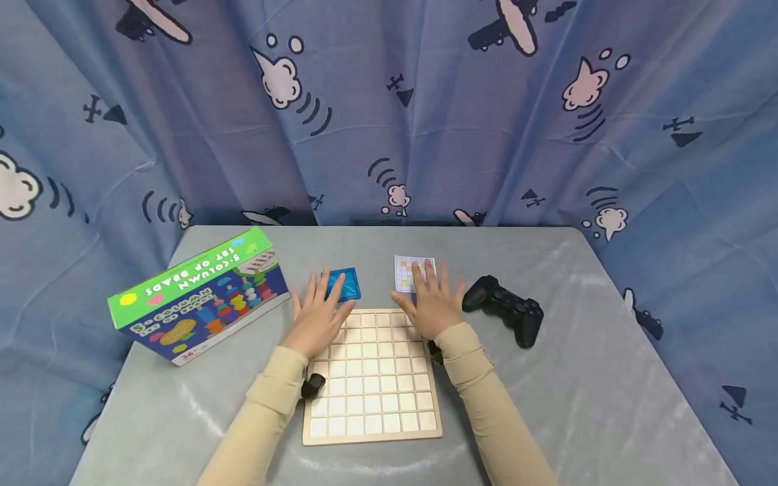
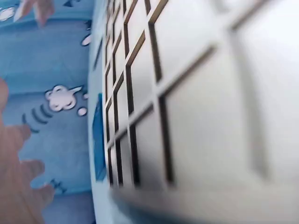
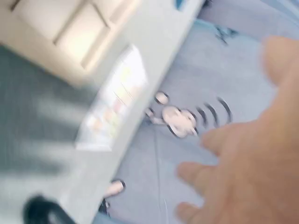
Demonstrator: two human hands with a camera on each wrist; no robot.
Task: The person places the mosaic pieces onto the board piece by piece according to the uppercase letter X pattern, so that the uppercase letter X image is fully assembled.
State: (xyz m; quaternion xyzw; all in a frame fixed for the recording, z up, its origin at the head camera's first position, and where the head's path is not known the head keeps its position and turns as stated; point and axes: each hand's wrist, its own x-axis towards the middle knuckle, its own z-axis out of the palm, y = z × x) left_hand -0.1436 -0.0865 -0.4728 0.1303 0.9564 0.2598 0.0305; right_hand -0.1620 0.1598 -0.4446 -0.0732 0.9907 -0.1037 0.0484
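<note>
Left grip [image 1: 320, 318]: bare hand, palm down, fingers extended and spread, nothing held; over the upper left corner of the board, fingertips partly in front of the blue packet; contact with either not determinable.

Right grip [image 1: 434, 302]: bare hand, likewise splayed, nothing held; over the board's upper right corner, fingers before the printed card in the head view, apart from it in the right wrist view.

Board [image 1: 373, 386]: pale wood, gridded into square recesses, flat between the forearms.

Blue packet [image 1: 348, 287]: small, flat, just beyond the board's top edge.

Printed card [image 1: 404, 273]: white, coloured grid, right of the packet.

Game controller [image 1: 507, 309]: black, just right of the right hand.

Bead-set box [image 1: 209, 297]: green top, blue side, left.

Counter [image 1: 608, 378]: grey, beneath all.

Curtain [image 1: 413, 128]: blue, aeroplane print, behind.
</note>
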